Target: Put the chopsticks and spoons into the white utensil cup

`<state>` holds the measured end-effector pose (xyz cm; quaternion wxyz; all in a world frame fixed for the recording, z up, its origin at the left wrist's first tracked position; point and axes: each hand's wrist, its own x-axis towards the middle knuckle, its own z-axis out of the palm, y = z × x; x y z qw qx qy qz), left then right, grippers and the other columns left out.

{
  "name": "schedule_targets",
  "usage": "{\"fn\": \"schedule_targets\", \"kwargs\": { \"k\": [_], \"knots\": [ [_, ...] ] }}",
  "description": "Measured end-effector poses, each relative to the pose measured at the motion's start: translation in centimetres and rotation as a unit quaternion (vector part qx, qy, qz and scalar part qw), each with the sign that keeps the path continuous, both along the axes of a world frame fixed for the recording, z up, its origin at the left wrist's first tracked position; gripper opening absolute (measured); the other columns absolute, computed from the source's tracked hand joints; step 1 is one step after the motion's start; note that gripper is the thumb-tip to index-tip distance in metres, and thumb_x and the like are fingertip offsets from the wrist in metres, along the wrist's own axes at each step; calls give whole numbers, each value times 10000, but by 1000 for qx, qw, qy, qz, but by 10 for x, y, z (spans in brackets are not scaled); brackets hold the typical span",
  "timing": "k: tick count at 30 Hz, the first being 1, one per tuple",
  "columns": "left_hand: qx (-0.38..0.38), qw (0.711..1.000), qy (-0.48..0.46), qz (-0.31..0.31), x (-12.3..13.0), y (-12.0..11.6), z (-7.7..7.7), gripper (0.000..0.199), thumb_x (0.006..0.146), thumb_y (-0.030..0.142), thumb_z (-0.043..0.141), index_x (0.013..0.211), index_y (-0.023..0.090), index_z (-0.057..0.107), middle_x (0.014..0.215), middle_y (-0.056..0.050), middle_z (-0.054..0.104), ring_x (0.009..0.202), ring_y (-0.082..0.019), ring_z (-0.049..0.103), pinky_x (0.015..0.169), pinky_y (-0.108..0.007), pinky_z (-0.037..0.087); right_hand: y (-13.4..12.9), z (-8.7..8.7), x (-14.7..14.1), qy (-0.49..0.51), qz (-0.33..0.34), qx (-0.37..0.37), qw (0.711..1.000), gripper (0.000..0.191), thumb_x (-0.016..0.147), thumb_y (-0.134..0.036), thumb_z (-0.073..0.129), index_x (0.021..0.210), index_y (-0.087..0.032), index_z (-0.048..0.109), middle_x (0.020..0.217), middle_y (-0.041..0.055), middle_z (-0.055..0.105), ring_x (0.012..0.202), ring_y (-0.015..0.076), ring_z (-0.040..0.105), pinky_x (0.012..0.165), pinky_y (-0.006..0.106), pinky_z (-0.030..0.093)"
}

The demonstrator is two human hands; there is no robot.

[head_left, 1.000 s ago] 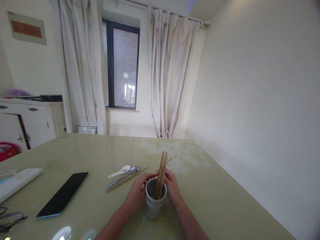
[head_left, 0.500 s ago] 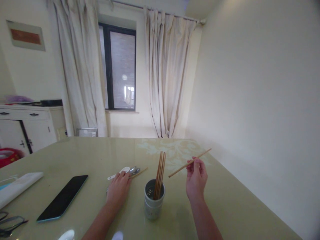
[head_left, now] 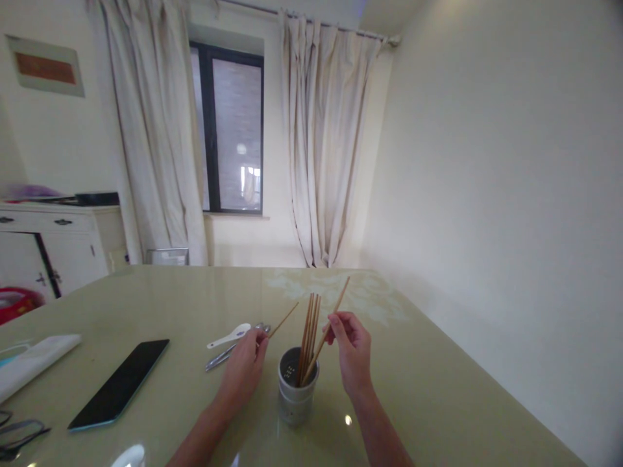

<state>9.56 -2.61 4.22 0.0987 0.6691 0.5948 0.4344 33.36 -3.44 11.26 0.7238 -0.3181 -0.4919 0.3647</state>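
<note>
A grey utensil holder with holes in its inner base stands on the table, and several brown chopsticks lean upright in it. My right hand, right of the holder, pinches a lighter wooden chopstick that slants with its lower end at the holder's mouth. To the left, my left hand is closed on another chopstick, whose thin end points up and to the right. Beyond that hand lie a white spoon and metal spoons, partly hidden by my fingers.
A dark tablet or phone lies on the glossy table at the left. Beside it are a white packet and glasses. A wall runs along the table's right side.
My right hand has moved left, bringing its chopstick from right of the holder to the holder's mouth, now steeper. My left hand has shifted right and lifted its chopstick's tip, uncovering more of the spoons.
</note>
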Motion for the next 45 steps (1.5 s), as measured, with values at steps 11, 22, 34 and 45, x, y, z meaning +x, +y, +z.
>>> {"fn": "schedule_targets", "kwargs": {
  "k": [11, 22, 34, 45],
  "knots": [
    [63, 949, -306, -39, 20, -18, 29, 518, 950, 680, 631, 1191, 226, 692, 1029, -55, 754, 927, -229, 690, 845, -361, 558, -1, -12, -10, -104, 0, -25, 994, 471, 890, -646, 775, 782, -191, 723, 646, 9, 662, 561, 142, 565, 529, 254, 457],
    [164, 833, -520, -95, 22, -38, 67, 403, 823, 526, 896, 998, 266, 643, 1025, 28, 711, 896, -116, 680, 829, -209, 583, 3, -29, -14, -172, -5, -23, 985, 436, 929, -596, 703, 744, -217, 590, 637, -43, 517, 583, 135, 472, 539, 253, 379],
    [57, 909, -391, -131, 49, -30, 44, 368, 852, 542, 825, 932, 216, 674, 852, 3, 692, 801, -172, 692, 750, -286, 589, 3, -34, -15, -170, 51, -39, 983, 383, 922, -576, 726, 896, -196, 692, 733, 19, 665, 671, 188, 610, 607, 281, 481],
    [-25, 918, -373, -132, 63, -33, 33, 432, 807, 629, 798, 866, 218, 676, 805, -6, 705, 771, -209, 717, 698, -316, 612, 1, -25, -20, -149, 70, -45, 985, 420, 881, -544, 755, 681, -199, 624, 625, -30, 530, 609, 149, 486, 573, 267, 400]
  ]
}}
